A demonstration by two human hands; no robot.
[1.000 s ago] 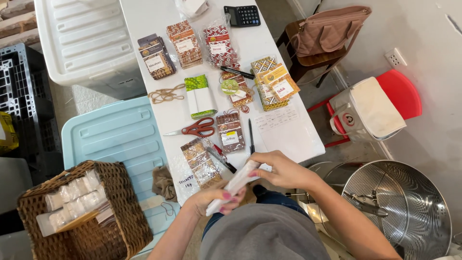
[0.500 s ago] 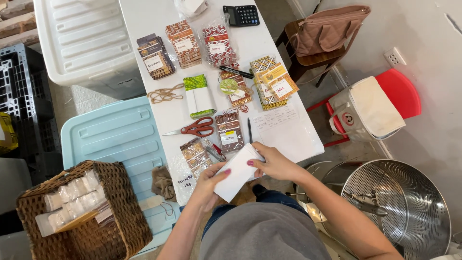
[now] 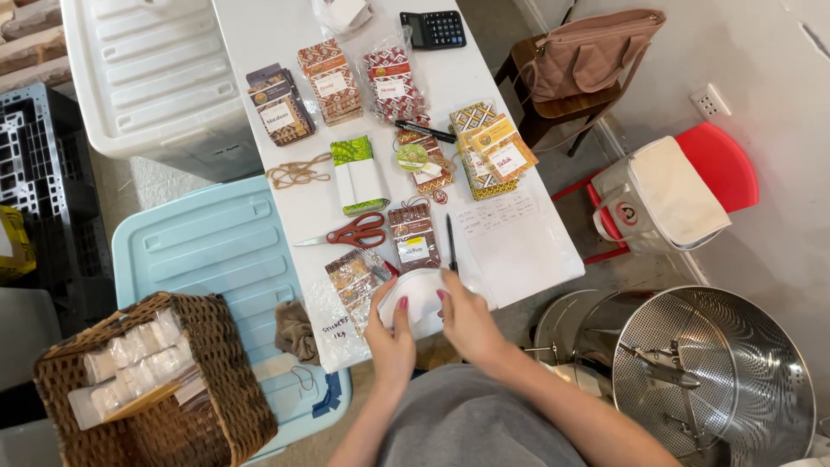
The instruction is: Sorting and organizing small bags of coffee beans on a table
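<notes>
Both hands hold a white paper bag at the near edge of the white table. My left hand grips its left side with fingers curled over the top. My right hand grips its right side. The bag bulges open between them. Just beyond lie a patterned packet in clear wrap, a brown labelled packet, red-handled scissors and a black pen.
Further up the table lie several patterned packets, rubber bands, a green-and-white pack, a paper sheet and a calculator. A wicker basket sits on a blue bin lid at left. A steel strainer pot stands at right.
The flat white bag, held slanted a second ago, has been turned and spread open between both hands, which have closed in on its two sides.
</notes>
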